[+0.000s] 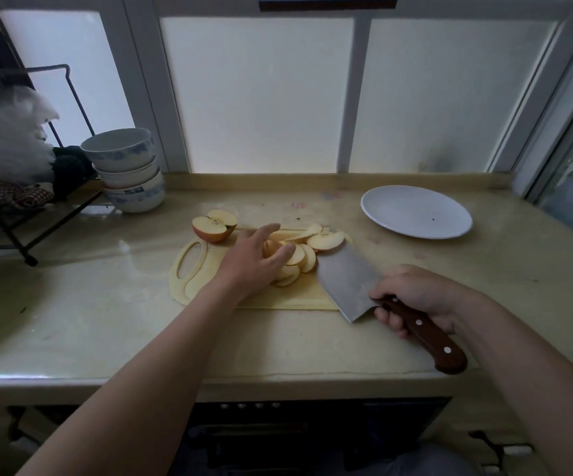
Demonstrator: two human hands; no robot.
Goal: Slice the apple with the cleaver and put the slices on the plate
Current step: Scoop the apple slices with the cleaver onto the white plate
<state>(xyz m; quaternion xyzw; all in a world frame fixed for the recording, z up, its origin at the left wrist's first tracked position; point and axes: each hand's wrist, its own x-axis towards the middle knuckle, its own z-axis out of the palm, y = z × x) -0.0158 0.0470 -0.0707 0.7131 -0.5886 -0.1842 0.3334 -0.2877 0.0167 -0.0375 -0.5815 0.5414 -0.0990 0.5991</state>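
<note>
Handling: the apple slices [298, 255] are judged light, thin, brittle and wet on the cut faces, so they are likely to slip and snap if pinched hard. Gather them as a stack from the sides, or lift them on the flat of the blade. The cleaver [346, 280] is judged heavy and stiff; hold it only by the wooden handle.

Position: the slices lie fanned on the cutting board [192, 269], mid-tabletop [106, 304]. The left hand [254, 262] is spread, with fingers extended over the left part of the fan, and appears to touch the slices. The right hand [412, 297] is clamped round the cleaver handle, with the blade laid low on the board and its far end just beside the right edge of the slices. The uncut apple pieces [213, 228] rest at the board's back-left edge, beyond the left hand. The plate [415, 211] holds no slices and sits well apart, back right, beyond the right hand
</note>
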